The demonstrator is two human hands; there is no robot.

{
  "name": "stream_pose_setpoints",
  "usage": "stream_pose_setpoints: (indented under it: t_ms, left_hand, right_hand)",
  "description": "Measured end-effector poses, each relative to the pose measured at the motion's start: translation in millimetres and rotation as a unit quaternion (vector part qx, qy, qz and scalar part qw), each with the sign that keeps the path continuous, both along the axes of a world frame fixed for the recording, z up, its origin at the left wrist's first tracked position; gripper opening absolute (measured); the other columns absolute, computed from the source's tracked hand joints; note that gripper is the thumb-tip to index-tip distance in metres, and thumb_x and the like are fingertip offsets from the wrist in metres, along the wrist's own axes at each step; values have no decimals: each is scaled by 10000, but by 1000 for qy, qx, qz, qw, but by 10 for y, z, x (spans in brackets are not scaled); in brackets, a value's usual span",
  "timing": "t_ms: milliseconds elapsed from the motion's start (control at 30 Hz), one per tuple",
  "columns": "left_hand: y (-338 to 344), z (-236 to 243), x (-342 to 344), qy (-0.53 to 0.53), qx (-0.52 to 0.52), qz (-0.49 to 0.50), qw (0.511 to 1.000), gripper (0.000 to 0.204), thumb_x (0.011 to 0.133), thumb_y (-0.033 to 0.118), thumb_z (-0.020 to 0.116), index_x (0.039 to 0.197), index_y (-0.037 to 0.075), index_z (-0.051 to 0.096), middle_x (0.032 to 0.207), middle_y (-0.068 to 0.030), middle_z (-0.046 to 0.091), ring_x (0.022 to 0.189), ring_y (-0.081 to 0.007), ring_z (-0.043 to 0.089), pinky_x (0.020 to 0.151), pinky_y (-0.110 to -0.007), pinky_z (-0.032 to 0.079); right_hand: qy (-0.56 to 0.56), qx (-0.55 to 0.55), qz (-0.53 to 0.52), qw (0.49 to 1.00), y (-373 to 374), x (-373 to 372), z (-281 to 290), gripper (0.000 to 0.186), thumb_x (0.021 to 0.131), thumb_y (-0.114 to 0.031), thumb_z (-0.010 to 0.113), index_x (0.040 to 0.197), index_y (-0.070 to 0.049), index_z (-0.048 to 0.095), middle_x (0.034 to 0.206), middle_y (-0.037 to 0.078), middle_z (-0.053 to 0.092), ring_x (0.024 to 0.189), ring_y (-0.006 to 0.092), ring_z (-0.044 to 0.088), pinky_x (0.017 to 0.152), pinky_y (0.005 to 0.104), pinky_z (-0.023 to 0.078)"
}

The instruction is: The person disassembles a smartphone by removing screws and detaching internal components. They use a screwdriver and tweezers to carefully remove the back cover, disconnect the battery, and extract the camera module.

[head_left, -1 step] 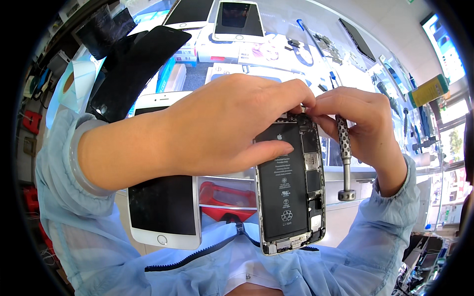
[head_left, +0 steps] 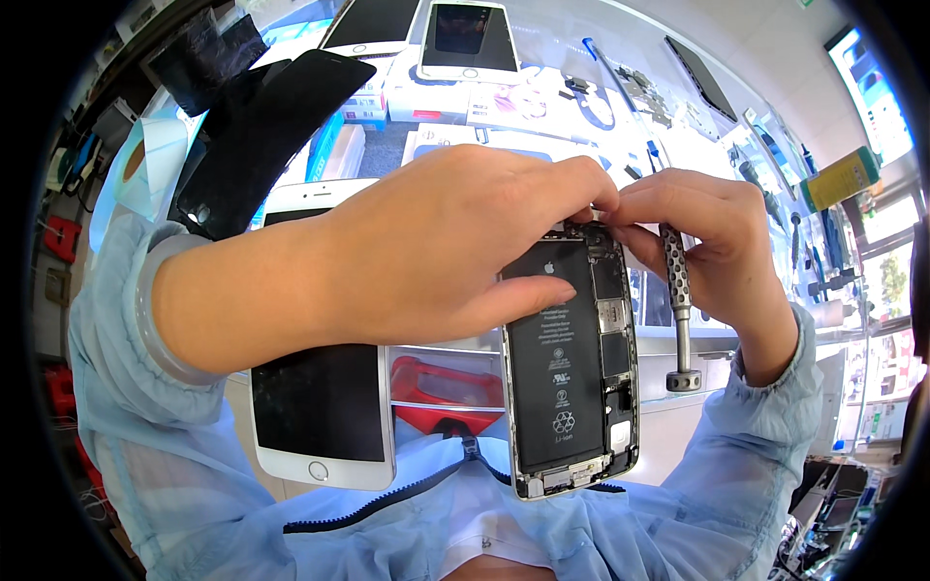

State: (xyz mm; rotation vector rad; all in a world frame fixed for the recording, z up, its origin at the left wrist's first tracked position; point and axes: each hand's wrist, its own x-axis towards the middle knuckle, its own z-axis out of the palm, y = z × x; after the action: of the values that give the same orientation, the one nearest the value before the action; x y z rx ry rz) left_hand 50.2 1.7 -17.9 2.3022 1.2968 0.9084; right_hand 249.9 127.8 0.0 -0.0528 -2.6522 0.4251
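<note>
An opened smartphone, its black battery and inner parts bared, stands out over the table's near edge. My left hand is closed at its upper end, the thumb lying over the battery and the other fingertips at the top edge. There the fingertips of my right hand meet them in a pinch; what lies between them is too small to make out. A silver screwdriver with a dimpled handle hangs down, held in my right hand. Partly hidden under my left forearm is a white-framed phone front with a round button.
Two white phones lie at the back, near small boxes. Dark phone screens and a tape roll are at the left. Small parts, a blue-tipped tool and a yellow-green bottle are at the right.
The screwdriver's lower end has swung slightly to the right and up. Both hands and the opened smartphone stay in place.
</note>
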Motion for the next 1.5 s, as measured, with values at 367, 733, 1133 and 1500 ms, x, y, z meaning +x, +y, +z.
stream_pose_setpoints:
  t_ms: [367,733,1133,1500]
  left_hand:
    - [-8,-39,-9,12,37,-5,999,453,740,119,715,1143,20,532,1018,-142,621,935,-309,621,805,-351,502]
    - [13,-39,-17,-25,38,-13,999,447,691,107,740,1098,21,574,998,-133,644,870,-298,647,761,-318,515]
    - [-5,-62,-29,4,36,-25,999,438,719,116,721,1110,9,557,1061,-153,604,936,-320,607,805,-348,495]
    - [-61,-25,29,130,66,-29,989,430,723,124,715,1094,-4,538,1147,-163,573,1052,-339,562,870,-400,484]
  right_hand:
    - [-12,-24,2,1000,73,-34,18,133,703,0,724,828,-22,683,748,90,650,651,212,645,562,279,488]
    - [-16,-180,-51,982,44,-46,-66,95,723,-19,726,811,-14,691,704,70,648,628,137,608,574,243,456]
    - [-44,-155,20,987,136,-33,-25,118,727,-30,737,838,-7,703,799,103,677,691,197,641,603,266,484]
    - [-61,15,25,998,76,69,65,341,599,81,670,923,-25,688,813,80,619,695,240,606,565,295,468]
